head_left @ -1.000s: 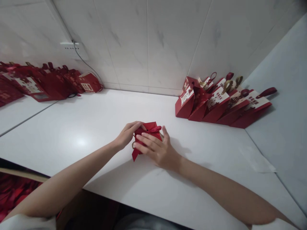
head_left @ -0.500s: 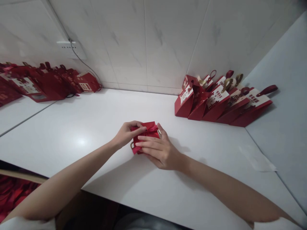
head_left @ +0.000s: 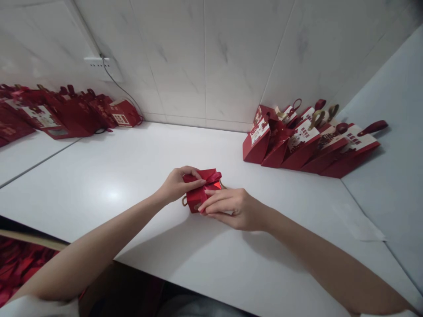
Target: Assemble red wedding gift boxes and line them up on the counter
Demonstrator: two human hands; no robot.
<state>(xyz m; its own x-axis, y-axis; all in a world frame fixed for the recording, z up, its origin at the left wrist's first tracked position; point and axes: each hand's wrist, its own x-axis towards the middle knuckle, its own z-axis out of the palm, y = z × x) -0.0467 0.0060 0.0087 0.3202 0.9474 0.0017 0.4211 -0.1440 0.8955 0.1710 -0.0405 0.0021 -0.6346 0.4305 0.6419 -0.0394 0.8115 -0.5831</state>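
Observation:
A small red box (head_left: 194,203) with cord loops at two sides sits on the white table (head_left: 152,149). Across its top lies a dark pink ribbon (head_left: 213,177) with a loop at the upper right. My left hand (head_left: 180,182) grips the box's upper left, its thumb lying on top near the middle of the ribbon. At the lower right, my right hand (head_left: 231,208) pinches the ribbon's lower end between its fingers.
Several red gift boxes with ribbon handles (head_left: 300,136) stand at the back right. More red boxes (head_left: 72,114) line the back left, near a cable and a wall socket (head_left: 102,66). Red ribbons (head_left: 23,264) lie below the table edge at lower left.
My right hand has drawn back to the right from lying flat over the box and its fingers have closed on the ribbon's end. More of the box and the ribbon's loop now shows.

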